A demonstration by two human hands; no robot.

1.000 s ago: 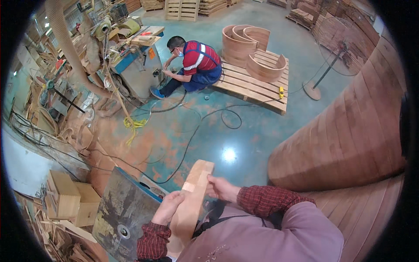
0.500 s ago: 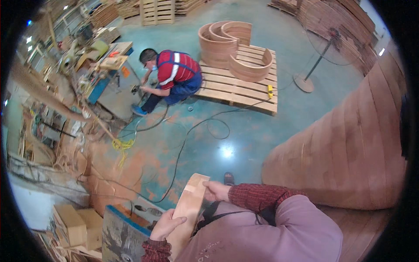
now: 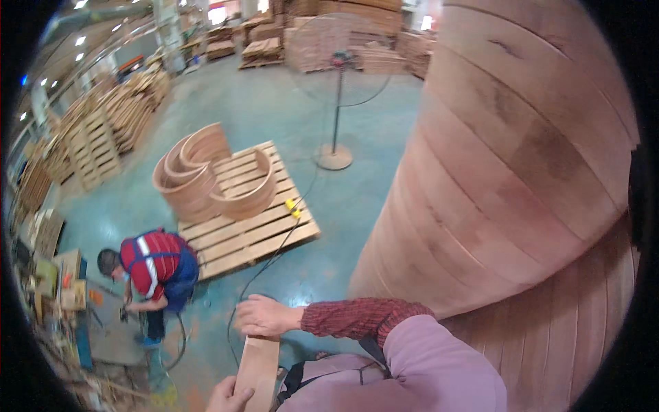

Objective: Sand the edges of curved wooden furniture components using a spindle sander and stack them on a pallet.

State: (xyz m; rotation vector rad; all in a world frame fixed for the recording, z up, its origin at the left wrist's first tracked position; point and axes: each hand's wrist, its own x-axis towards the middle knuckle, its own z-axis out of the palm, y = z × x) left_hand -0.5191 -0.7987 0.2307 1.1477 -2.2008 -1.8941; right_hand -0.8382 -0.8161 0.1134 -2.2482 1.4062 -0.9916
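Observation:
A pale curved wooden board (image 3: 259, 364) slants in front of my body at the lower middle. My left hand (image 3: 230, 397) grips its lower left edge, the thumb lying on the face; the frame's lower edge cuts off part of this hand. Over the board's far end is my right hand (image 3: 264, 316), its back up and its fingers bent around that end. The fingertips are hidden beneath. A dark red knitted cuff covers my right forearm.
A huge staved wooden curved form (image 3: 494, 172) rises close on my right. Ahead stand a pallet (image 3: 250, 240) with curved wooden pieces (image 3: 192, 178) and a floor fan (image 3: 336, 158). A co-worker (image 3: 154, 268) crouches at left by a cluttered bench (image 3: 72, 288). A cable (image 3: 257, 278) crosses the floor.
My view has swung right and up, so the pallet and co-worker appear farther left. My right hand has shifted from the board's right edge to over its far end.

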